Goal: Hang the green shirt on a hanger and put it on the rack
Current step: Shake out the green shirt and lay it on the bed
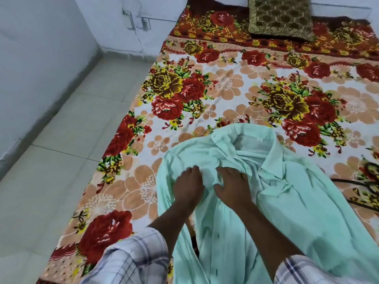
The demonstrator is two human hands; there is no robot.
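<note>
Left hand (187, 186) and right hand (233, 187) clutch the soft, limp shirt (297, 201); best hold is probably the collar (246, 130), just beyond the fingers.

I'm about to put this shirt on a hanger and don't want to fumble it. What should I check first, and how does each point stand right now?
1. Green shirt spread on the bed sheet: ok.
2. Collar exposed and open, pointing away from the person: ok.
3. Left hand and right hand on the shirt front: ok; whether they grip it: cannot tell.
4. Front cloth smooth: not ok, it is bunched between the hands.
5. Hanger within reach: cannot tell; a dark curved thing at the bed's right edge might be one.
6. Rack located: cannot tell, none in view.
</note>
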